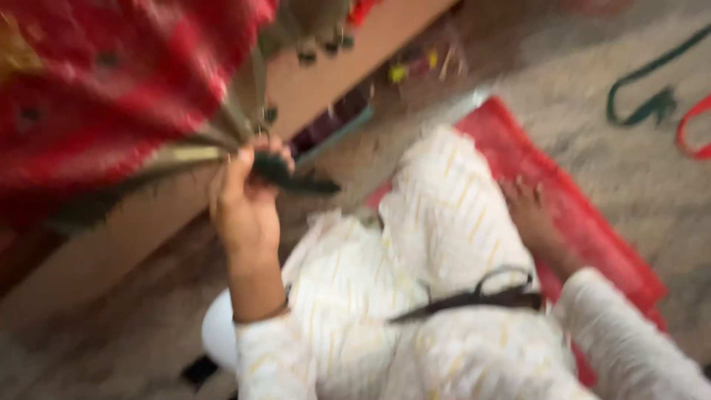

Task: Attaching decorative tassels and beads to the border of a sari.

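Observation:
The view is blurred. My left hand (pixel 248 200) is raised and shut on the gathered end of a red cloth (pixel 111 81) with a gold and dark green border; the cloth fans out to the upper left. Black-handled scissors (pixel 481 296) lie across my lap, on my white garment with yellow stripes (pixel 415 252). My right hand (pixel 527 211) rests fingers apart on a red mat (pixel 585 215) beside my leg and holds nothing. Its white sleeve (pixel 629 341) runs in from the lower right.
A long wooden board or low table edge (pixel 311 81) runs diagonally behind the cloth. Small yellow bits (pixel 400 72) lie near it. A green strap (pixel 652 96) and a red strap (pixel 692 130) lie on the grey carpet at the upper right. A white round object (pixel 218 330) sits by my left elbow.

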